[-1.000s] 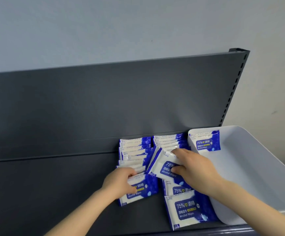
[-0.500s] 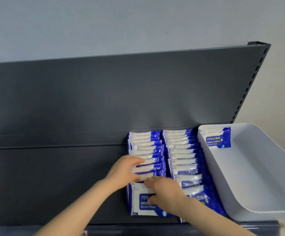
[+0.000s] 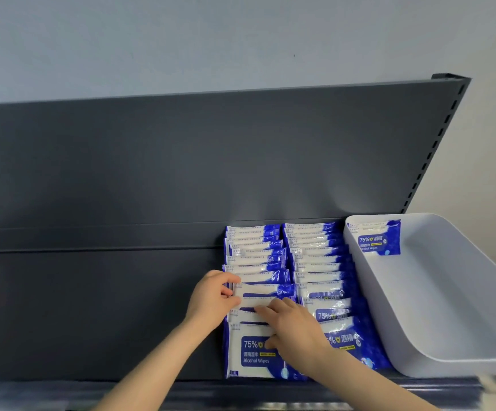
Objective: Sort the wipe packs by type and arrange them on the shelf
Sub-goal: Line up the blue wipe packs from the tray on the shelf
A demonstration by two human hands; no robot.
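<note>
1. Dark grey steel: the shelf (image 3: 98,315) fills the foreground, and both forearms reach in over its front lip.
2. The front pack (image 3: 251,355), blue and white and printed "Alcohol Wipes", leans back at the near end of the left row (image 3: 255,253). Its long axis runs left to right, parallel to the lip.
3. The right hand (image 3: 295,330) lies just behind that pack. Its fingers are fairly straight and point left across the top edges of the next packs, the thumb rests on the front pack's face, and it grasps nothing.
4. The left hand (image 3: 211,298) sits at the row's left flank, with thumb and curled fingers pinching the left ends of the packs midway along.
5. Governing relation: the packs being squared lie between the two hands, rightward of the left hand and leftward and under the right fingertips. Both hands are in contact, so any squaring push would probably run along the packs' long axis.
6. The right row (image 3: 318,256) stands just beside the left row, shingled the same way. Both rows reach back to the rear panel.
7. The white bin (image 3: 448,307) touches the right row's far side. One lone pack (image 3: 378,237) stands against its rear wall — judged the last to be shelved.
8. The grey back panel (image 3: 181,161) and a pale wall close the view.
</note>
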